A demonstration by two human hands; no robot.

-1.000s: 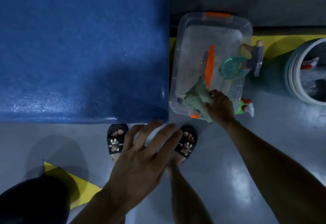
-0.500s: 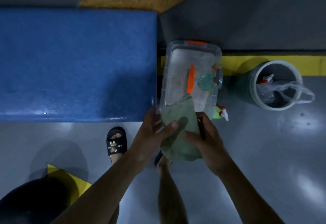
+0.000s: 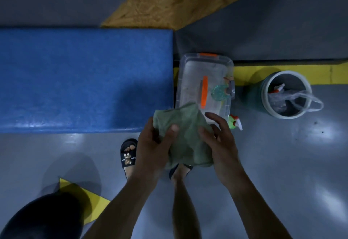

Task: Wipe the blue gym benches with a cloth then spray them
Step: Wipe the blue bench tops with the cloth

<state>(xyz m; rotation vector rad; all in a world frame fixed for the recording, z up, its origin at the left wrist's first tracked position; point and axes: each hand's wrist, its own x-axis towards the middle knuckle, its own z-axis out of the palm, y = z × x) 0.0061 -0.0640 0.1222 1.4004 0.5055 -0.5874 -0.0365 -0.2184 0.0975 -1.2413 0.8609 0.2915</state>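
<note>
Both hands now hold the soft green cloth [image 3: 185, 141], lifted out of the clear plastic tub [image 3: 188, 65] a second ago: the left hand [image 3: 154, 150] pinches its near edge under the thumb, the right hand [image 3: 220, 144] cups the other side with fingers loosely bent. The padded blue bench [image 3: 84, 80], just left of the hands, is untouched; wiping looks ready to start. A green spray bottle [image 3: 234, 123] lies just right of them.

Dim, bluish light from overhead. Soft glare patches sit on the glossy floor [image 3: 320, 133], and a broad shadow darkens the blue bench's [image 3: 75, 80] right end. Wide-angle bending curves the edges; detail is soft and grainy.
</note>
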